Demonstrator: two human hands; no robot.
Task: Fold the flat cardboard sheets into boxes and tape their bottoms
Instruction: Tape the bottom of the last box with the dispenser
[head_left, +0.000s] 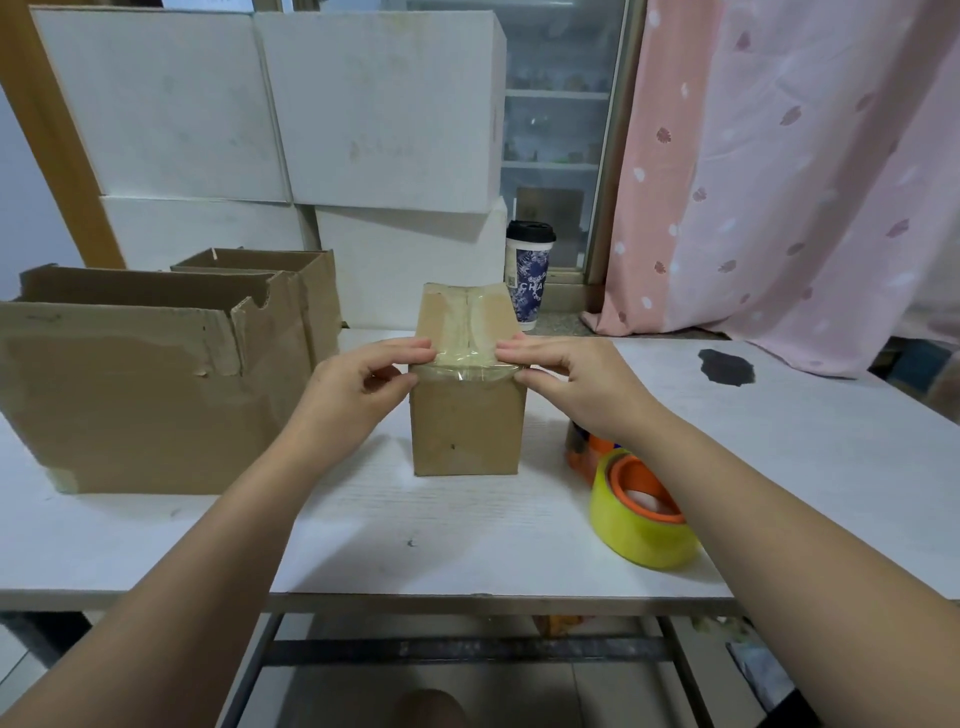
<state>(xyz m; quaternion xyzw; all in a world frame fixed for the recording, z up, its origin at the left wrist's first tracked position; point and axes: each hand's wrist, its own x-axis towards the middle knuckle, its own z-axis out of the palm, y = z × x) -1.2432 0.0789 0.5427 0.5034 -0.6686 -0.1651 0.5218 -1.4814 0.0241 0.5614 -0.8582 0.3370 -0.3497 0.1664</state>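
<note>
A small brown cardboard box stands on the white table with its taped bottom facing up. A strip of clear tape runs along the flap seam and bends over the near top edge. My left hand pinches the box's near left top corner, fingers on top and thumb on the front face. At the near right top corner my right hand pinches the same way, at the tape's end. A yellow tape roll on an orange dispenser lies to the right of the box, partly under my right forearm.
Two larger open brown boxes stand at the left of the table. White boxes are stacked behind. A lidded paper cup stands behind the small box. A dark stain marks the table's right; a pink curtain hangs beyond.
</note>
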